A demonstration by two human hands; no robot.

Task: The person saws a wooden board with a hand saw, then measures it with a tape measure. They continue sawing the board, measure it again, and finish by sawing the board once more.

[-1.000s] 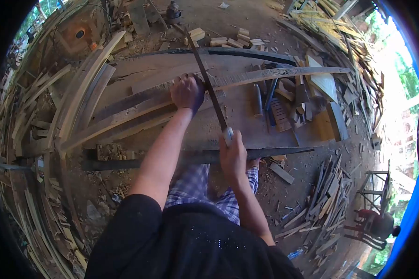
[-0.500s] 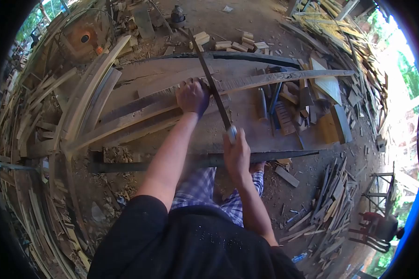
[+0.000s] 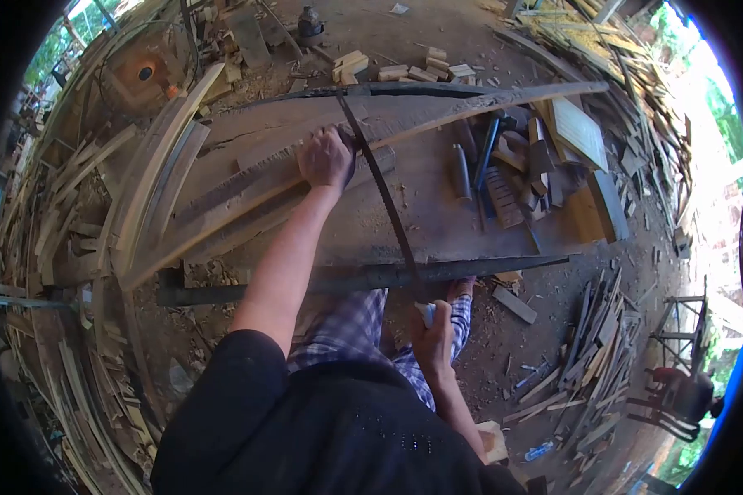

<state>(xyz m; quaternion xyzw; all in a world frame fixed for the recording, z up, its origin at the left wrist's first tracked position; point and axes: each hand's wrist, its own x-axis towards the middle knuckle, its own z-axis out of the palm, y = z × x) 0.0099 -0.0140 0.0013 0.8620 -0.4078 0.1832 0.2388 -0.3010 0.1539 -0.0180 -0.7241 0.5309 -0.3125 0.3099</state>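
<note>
My left hand is closed over a long wooden plank, which runs slantwise across the workbench. Close beside that hand, the toothed blade of a handsaw crosses the plank. My right hand grips the saw's light-coloured handle, low and near my body, beyond the bench's near edge. Whether the blade sits in a cut is hidden by my left hand and the plank. A second length of wood lies under the plank.
Hand tools and wood blocks crowd the bench's right side. Curved boards stand at the left. Wood strips are heaped on the floor at the right, and offcuts lie beyond the bench. A chair is farther right.
My right hand has pulled the saw back toward my body. The plank's right end has swung away from me and its left end toward me. My left hand has shifted slightly left.
</note>
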